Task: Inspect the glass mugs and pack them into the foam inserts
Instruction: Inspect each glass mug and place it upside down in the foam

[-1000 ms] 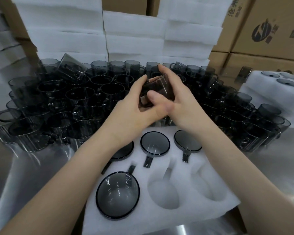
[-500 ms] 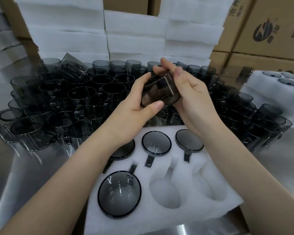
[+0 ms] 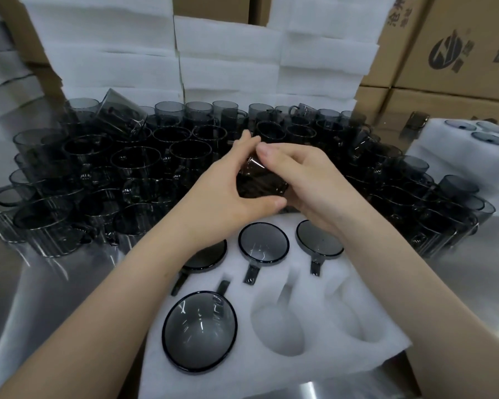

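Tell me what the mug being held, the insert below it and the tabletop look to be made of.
Held mug: smoke-tinted glass, glossy; its dark wall is see-through, with a bright glint at the rim.
Insert: white foam, matte; soft, slightly fuzzy cut edges around the pockets.
Tabletop: probably stainless steel, brushed; it gives streaked, blurred reflections of the mugs standing on it.

Packed mugs [image 3: 199, 331] in foam insert [image 3: 308, 286], loose mugs [image 3: 133, 168] behind, foam stacks [image 3: 228, 67] beyond.
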